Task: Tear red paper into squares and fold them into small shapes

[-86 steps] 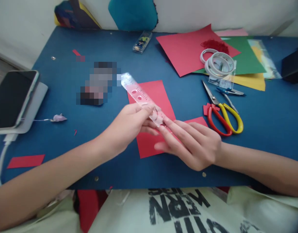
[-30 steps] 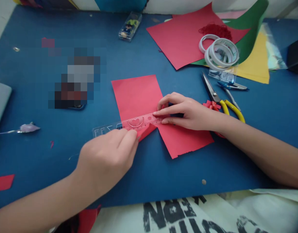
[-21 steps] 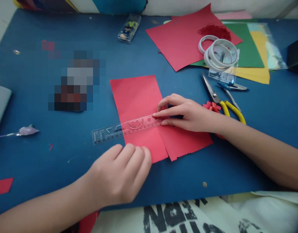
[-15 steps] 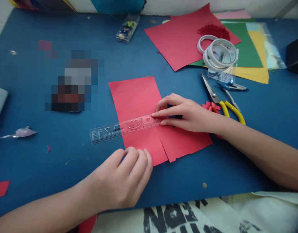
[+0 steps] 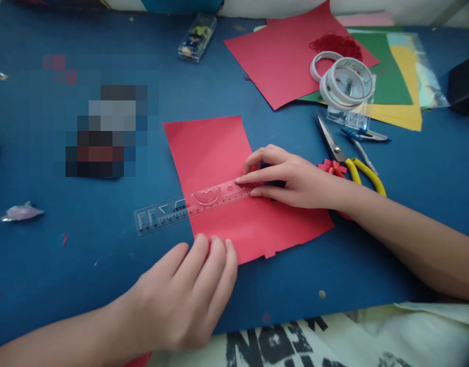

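Observation:
Red paper (image 5: 215, 148) lies on the blue table in front of me, its lower edge uneven, with a small tab sticking out. A clear plastic ruler (image 5: 207, 198) with cut-out shapes slants across it, its left end reaching past the paper onto the table. My right hand (image 5: 276, 176) grips the ruler's right end, thumb and fingers pressing it against the paper. At the paper's lower left edge is my left hand (image 5: 192, 290), fingers curled down over the edge; the thumb's contact is partly hidden.
Scissors (image 5: 337, 150) with yellow handles lie to the right, by a blue compass-like tool (image 5: 366, 135). Tape rolls (image 5: 351, 84) sit on coloured sheets (image 5: 390, 71) at back right. A clear case (image 5: 197, 38) stands at the back. A pixelated patch covers something at left.
The blue gap between the two lower parts of the red paper has closed. My left hand has shifted slightly down and left with the paper's edge. The right hand stays on the ruler.

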### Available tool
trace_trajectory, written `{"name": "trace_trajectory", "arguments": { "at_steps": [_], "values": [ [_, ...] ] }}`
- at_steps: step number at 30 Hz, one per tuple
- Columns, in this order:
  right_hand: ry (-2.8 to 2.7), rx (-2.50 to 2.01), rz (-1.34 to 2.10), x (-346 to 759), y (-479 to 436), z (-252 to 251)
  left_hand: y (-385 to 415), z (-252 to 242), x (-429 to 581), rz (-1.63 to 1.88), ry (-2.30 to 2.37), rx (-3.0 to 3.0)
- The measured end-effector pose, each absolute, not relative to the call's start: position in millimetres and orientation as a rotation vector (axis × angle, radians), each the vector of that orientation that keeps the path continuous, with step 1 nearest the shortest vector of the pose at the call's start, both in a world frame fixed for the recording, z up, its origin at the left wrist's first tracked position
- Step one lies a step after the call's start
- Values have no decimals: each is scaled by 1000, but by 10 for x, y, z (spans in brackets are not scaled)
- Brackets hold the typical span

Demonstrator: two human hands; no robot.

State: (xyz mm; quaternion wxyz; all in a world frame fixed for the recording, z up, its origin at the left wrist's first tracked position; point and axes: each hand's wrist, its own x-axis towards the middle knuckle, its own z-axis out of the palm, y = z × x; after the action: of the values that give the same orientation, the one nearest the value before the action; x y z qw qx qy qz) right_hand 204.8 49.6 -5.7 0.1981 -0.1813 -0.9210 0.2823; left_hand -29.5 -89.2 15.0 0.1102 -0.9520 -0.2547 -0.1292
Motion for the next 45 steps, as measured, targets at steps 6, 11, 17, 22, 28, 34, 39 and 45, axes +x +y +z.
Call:
{"name": "trace_trajectory", "arguments": {
  "at_steps": [6,11,17,22,28,34,39,45],
  "values": [
    [-2587,-500,815,2059,494,-49,-928,111,-323,-510,-896,-2739],
    [-2591,-507,809,2066,479,-51,-944,140,-318,-438,-925,-2771],
    [-2596,-525,771,2063,457,-50,-936,191,-304,-379,-887,-2801],
    [-2603,-524,754,2068,446,-39,-924,201,-293,-377,-870,-2805],
    [-2610,-510,726,2070,439,-35,-928,213,-283,-353,-826,-2799],
    [-2618,-504,749,2076,447,-46,-930,203,-272,-329,-793,-2799],
    [-2621,-522,756,2083,452,-43,-929,188,-265,-352,-777,-2799],
    [-2607,-524,750,2075,440,-48,-938,169,-272,-360,-775,-2819]
  ]
}}
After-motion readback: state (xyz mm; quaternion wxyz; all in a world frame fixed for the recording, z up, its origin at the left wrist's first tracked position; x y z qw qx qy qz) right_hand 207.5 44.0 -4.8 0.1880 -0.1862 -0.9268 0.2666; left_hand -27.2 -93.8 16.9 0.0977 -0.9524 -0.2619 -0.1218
